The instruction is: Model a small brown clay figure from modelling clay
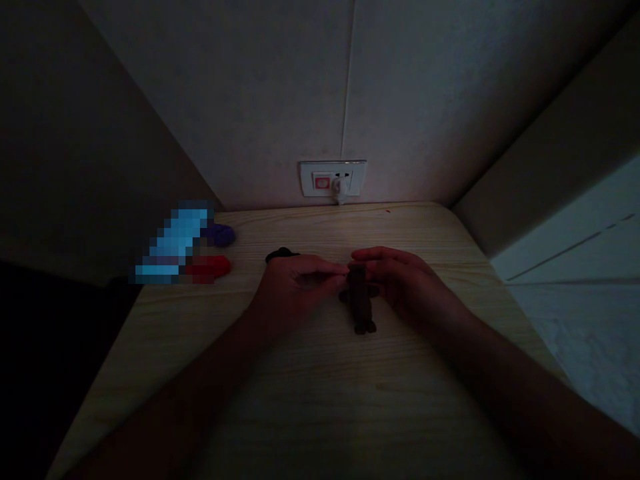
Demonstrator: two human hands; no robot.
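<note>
Left hand (296, 285) (fingers together) and right hand (409, 279) (finger closure indiscernible) flank the dark figure (361, 305), which uneven pressure could bend.

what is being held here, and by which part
Seemingly the dark figure, by its far, head-like end, between the left hand and right hand; too dark to tell which grips it.

No legible text, labels, numbers or signs.
</note>
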